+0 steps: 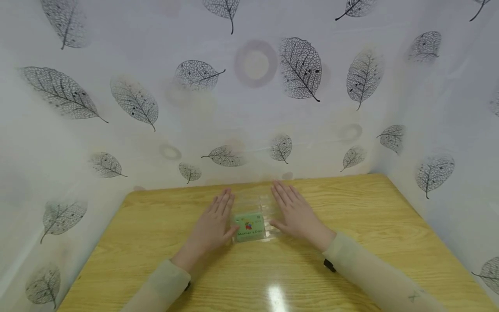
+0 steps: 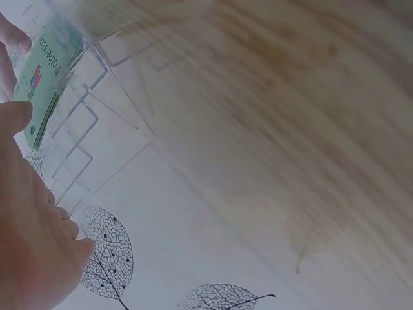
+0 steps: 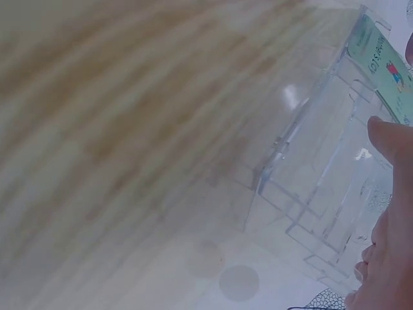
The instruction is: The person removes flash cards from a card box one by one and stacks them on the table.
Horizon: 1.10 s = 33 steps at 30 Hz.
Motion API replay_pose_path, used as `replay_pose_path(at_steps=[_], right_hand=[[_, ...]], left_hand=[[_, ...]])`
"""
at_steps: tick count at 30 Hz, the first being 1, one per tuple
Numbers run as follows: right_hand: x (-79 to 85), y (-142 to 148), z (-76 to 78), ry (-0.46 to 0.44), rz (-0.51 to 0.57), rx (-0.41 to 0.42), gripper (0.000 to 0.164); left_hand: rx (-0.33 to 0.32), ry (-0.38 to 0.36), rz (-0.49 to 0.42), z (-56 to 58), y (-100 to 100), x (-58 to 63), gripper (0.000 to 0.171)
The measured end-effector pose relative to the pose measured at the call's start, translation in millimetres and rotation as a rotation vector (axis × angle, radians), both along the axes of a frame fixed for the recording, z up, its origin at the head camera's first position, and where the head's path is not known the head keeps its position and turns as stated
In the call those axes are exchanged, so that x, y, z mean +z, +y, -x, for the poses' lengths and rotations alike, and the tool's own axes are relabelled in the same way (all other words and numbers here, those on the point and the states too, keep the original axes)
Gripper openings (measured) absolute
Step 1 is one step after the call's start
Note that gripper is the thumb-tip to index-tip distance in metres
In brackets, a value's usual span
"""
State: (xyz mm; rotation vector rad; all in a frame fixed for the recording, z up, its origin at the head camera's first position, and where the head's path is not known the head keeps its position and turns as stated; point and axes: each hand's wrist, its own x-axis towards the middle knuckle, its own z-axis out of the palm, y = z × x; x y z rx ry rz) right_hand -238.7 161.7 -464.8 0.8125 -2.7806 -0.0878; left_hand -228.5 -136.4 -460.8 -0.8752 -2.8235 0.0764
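A clear plastic organiser (image 1: 269,236) with stepped dividers stands on the table between my two hands. A green card (image 1: 250,234) printed "Mother's Day" with a small colourful picture sits in its left part; in the left wrist view the green cards (image 2: 48,84) look like a stack. My left hand (image 1: 212,225) lies along the organiser's left side, fingers straight and pointing away, thumb near the card. Along the right side is my right hand (image 1: 299,214), fingers also extended, its thumb at the transparent dividers (image 3: 322,174). Exact contact of the fingers is hard to tell.
The wood-grain table (image 1: 163,225) reaches back to a pale curtain (image 1: 249,112) with dark leaf prints, which also hangs at both sides. A light glare shows near the table's front. Dark bands (image 1: 329,265) show at the sleeve cuffs.
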Motion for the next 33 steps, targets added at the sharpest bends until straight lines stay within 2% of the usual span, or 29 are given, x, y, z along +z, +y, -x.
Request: replay_pose_path(at_steps=[6, 12, 23, 33], right_hand=[[-0.5, 5.7, -7.3, 0.006, -0.021, -0.02, 0.1], [1.4, 10.2, -14.5, 0.004, -0.038, -0.037, 0.102], [2.1, 20.1, -27.2, 0.008, 0.009, -0.002, 0.106], [-7.1, 20.8, -26.9, 0.047, -0.03, 0.002, 0.11]], left_hand=[[-0.014, 0.028, 0.01, -0.4, 5.1, -2.8, 0.09], [-0.025, 0.022, 0.031, -2.8, 9.6, -1.5, 0.091], [-0.048, 0.021, 0.01, -6.0, 15.0, -1.9, 0.092], [-0.048, 0.03, -0.003, -8.6, 14.2, -3.1, 0.094]])
